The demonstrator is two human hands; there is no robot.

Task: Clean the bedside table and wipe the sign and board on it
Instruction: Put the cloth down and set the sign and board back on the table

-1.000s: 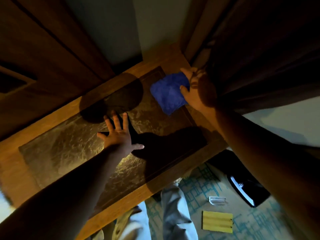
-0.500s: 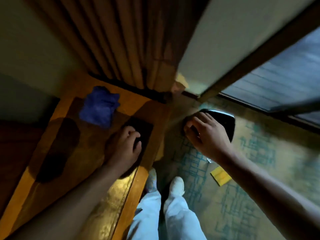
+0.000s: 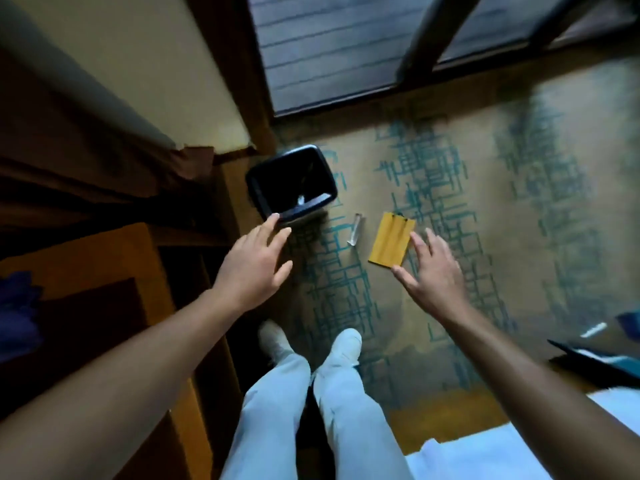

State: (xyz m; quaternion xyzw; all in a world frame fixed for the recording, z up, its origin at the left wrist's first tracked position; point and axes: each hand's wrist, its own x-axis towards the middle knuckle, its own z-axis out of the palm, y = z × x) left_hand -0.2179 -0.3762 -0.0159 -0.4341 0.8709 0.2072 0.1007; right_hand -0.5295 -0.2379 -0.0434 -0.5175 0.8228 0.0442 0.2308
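A yellow board (image 3: 391, 241) lies flat on the patterned carpet, and a small clear sign stand (image 3: 355, 229) lies just left of it. My right hand (image 3: 431, 271) hovers with spread fingers at the board's right edge, holding nothing. My left hand (image 3: 254, 268) is open in the air beside the black bin, empty too. The wooden bedside table (image 3: 104, 258) shows at the left, with the blue cloth (image 3: 17, 313) lying on it at the frame's edge.
A black waste bin (image 3: 291, 183) stands on the floor by the table's corner. Brown curtains (image 3: 69, 150) hang at the left, a dark window frame (image 3: 346, 46) beyond. My white shoes and legs (image 3: 311, 393) stand below. White bedding (image 3: 519, 452) and dark items (image 3: 595, 358) sit at the right.
My view has swung right from the table top to the floor. The left hand lifted off the table and the right hand came away from the bin toward the yellow board.
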